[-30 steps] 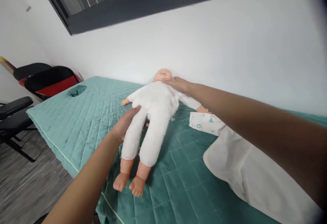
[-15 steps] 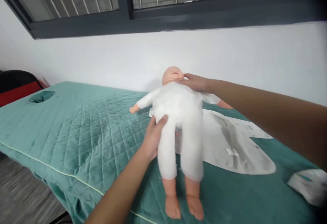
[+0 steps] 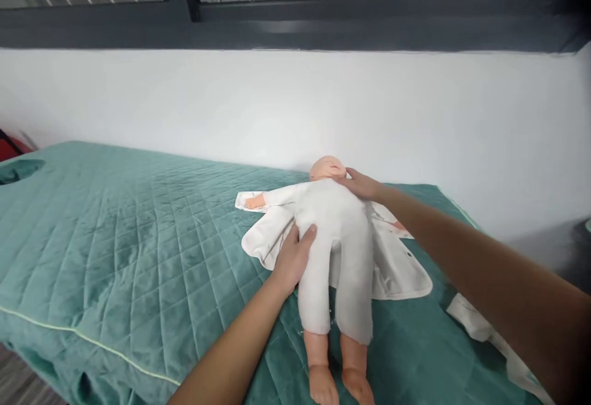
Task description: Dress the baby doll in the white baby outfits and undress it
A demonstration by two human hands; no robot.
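Note:
A baby doll [image 3: 335, 214] with a white cloth body lies on its back, head toward the wall and feet toward me. Under it is a spread-out white baby garment [image 3: 401, 269], which shows on both sides of the doll. My left hand [image 3: 294, 257] grips the doll's hip, thumb on top and the other fingers hidden underneath. At the doll's neck and shoulder, my right hand [image 3: 362, 184] holds on, with its fingers partly hidden behind the head. The doll's arms stretch out sideways, over the garment's sleeves.
A green quilted cover [image 3: 138, 257] lies over the bed, which has a hole [image 3: 21, 171] at its far left. A crumpled white cloth item [image 3: 475, 322] rests at the right, partly behind my right forearm. The white wall [image 3: 184, 103] and dark window frame [image 3: 323, 29] stand behind.
Both hands have brought the doll over and down onto the garment, which earlier lay mostly to its right. The view has turned to the right.

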